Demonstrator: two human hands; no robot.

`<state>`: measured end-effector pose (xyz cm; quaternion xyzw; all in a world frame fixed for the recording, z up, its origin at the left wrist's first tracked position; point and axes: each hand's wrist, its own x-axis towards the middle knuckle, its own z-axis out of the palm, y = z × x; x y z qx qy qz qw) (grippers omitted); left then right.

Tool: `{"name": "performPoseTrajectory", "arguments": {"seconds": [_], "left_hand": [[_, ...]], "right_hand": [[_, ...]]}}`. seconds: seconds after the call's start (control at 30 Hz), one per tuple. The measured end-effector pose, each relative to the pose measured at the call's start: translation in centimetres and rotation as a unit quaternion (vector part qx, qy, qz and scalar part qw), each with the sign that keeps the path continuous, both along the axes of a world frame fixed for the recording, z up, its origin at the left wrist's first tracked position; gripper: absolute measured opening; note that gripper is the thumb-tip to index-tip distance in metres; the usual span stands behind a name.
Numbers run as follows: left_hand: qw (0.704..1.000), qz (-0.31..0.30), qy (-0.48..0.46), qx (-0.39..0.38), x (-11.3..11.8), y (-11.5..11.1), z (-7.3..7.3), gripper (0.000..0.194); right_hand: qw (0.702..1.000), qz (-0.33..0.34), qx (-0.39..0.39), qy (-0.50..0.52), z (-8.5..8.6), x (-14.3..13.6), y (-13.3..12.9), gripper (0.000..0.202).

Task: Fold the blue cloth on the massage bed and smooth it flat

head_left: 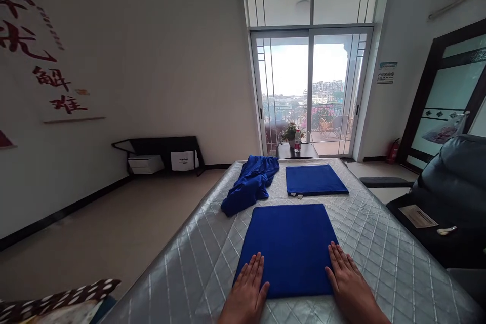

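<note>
A flat blue folded cloth [290,248] lies square on the quilted silver mattress [205,253] in front of me. My left hand [248,286] rests flat on its near left corner, fingers stretched out. On the near right edge lies my right hand [347,276], also open, its thumb apart from the fingers. Farther off, a second flat blue cloth [315,179] shows small white tags at its near edge. A crumpled blue cloth [252,185] is heaped to the left of it.
A small table [309,151] with a potted plant [290,132] and a bottle [297,140] stands beyond the mattress. On the right is a black chair [440,182] bearing a card and a brush-like object. Patterned fabric [61,296] is at lower left.
</note>
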<state>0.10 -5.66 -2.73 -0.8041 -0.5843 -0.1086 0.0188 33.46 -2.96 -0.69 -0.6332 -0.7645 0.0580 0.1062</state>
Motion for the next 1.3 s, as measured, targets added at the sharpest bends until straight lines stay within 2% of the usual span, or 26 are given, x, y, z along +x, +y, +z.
{"name": "performPoseTrajectory", "arguments": {"seconds": [0.43, 0.57, 0.67, 0.73, 0.8, 0.97, 1.07, 1.2, 1.3], "left_hand": [[1.0, -0.003, -0.016, -0.012, -0.2, 0.0, 0.3, 0.066], [0.999, -0.011, -0.026, 0.016, -0.4, 0.3, -0.1, 0.065], [0.999, -0.012, -0.035, 0.02, -0.4, 0.4, -0.1, 0.065], [0.999, -0.01, -0.038, 0.007, -0.3, 0.4, 0.0, 0.064], [0.999, -0.006, -0.034, -0.016, -0.5, 0.5, 0.1, 0.063], [0.997, -0.003, 0.007, -0.073, -0.3, 1.8, 0.6, 0.069], [0.999, -0.025, 0.01, -0.044, 2.7, 3.7, 2.0, 0.069], [0.995, -0.098, -0.024, -0.013, 10.7, 7.0, 4.8, 0.065], [0.989, -0.138, -0.052, -0.012, 16.0, 9.2, 5.7, 0.063]], "right_hand": [[0.999, 0.002, -0.033, -0.03, 0.9, 0.5, 0.4, 0.067], [0.998, 0.019, -0.042, -0.049, 3.0, 0.1, 1.9, 0.065], [0.998, 0.018, -0.017, -0.056, 4.8, -1.1, 4.0, 0.064], [0.998, 0.014, -0.001, -0.053, 5.2, -2.0, 5.5, 0.063], [0.999, 0.004, 0.005, -0.049, 4.9, -2.6, 6.9, 0.062], [0.999, -0.026, 0.0, -0.029, 2.2, -2.6, 8.6, 0.065], [1.0, -0.028, 0.004, -0.013, 1.4, -2.3, 8.8, 0.066], [1.0, -0.017, 0.016, -0.015, 1.3, -2.0, 8.7, 0.065], [0.999, 0.001, 0.022, -0.026, 1.0, -1.7, 8.8, 0.061]]}}
